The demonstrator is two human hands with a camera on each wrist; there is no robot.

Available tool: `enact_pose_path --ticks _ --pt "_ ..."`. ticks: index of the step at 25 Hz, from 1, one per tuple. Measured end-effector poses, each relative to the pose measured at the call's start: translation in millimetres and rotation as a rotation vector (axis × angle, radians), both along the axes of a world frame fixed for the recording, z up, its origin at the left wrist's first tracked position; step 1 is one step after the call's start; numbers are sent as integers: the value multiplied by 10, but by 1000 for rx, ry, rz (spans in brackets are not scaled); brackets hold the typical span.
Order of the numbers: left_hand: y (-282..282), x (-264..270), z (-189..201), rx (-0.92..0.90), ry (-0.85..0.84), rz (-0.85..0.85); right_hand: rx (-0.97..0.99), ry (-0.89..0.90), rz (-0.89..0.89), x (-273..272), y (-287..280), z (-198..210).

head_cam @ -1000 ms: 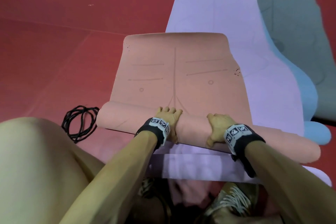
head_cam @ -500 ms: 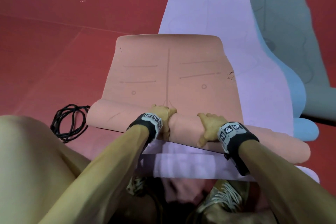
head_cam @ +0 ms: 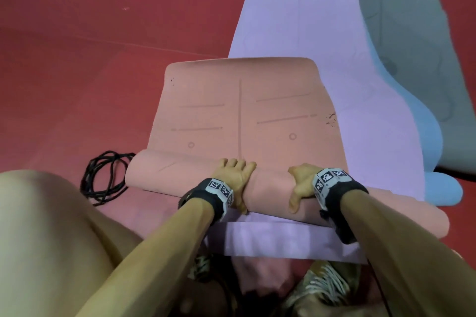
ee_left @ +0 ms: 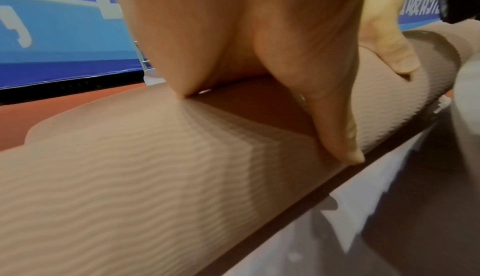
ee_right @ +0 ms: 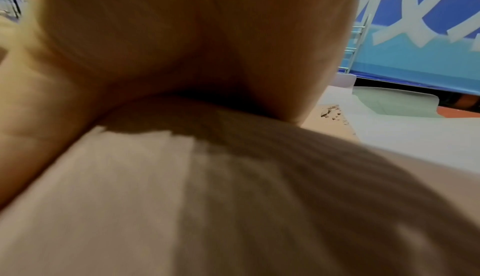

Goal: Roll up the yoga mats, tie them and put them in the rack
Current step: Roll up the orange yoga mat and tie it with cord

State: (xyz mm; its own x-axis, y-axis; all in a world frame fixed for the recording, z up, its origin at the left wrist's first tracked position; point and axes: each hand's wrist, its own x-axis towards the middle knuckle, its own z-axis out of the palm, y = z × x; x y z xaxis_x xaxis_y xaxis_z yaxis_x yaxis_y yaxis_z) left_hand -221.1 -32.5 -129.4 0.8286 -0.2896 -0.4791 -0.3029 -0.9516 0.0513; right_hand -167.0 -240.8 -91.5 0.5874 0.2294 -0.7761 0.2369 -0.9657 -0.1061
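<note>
Both hands (head_cam: 237,177) seemingly gripping pink mat roll (head_cam: 270,185).

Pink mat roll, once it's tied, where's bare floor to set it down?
Bare red floor lies left of the pink mat, beyond the black cord. The right side is crowded: purple mat, blue mat and grey mat overlap there.

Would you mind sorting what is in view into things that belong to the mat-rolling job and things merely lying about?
Job:
- pink mat, partly rolled
- left hand and right hand on the roll
- black cord
- lilac mat
- blue mat
- grey mat

Lying about:
- blue banner
- shoe
</note>
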Motion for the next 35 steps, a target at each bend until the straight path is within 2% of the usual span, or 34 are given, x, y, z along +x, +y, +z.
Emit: enact_pose_path --ticks 2,5,12,15,19,23,28,30,35 --pt "-1 -62 -23 8 -31 2 -10 58 4 33 20 30" --pt "-30 -23 -33 -8 -29 12 -41 39 1 -58 20 -40" --pt "-15 324 125 -76 197 125 -9 -275 191 -434 -42 -54" --pt "-28 323 105 -57 239 97 -17 -316 187 -451 -27 -79" --pt "-8 110 37 -61 81 70 -7 -232 163 -270 14 -42" --pt "-35 -102 -10 14 -53 -20 31 -1 2 -59 -22 -24" --pt "-69 -22 10 14 -12 -12 11 77 -29 -41 -27 -64" --pt "-74 88 64 2 52 3 7 27 -7 -105 -29 -87" --pt "-40 366 137 -76 179 94 -25 -268 154 -376 3 -93"
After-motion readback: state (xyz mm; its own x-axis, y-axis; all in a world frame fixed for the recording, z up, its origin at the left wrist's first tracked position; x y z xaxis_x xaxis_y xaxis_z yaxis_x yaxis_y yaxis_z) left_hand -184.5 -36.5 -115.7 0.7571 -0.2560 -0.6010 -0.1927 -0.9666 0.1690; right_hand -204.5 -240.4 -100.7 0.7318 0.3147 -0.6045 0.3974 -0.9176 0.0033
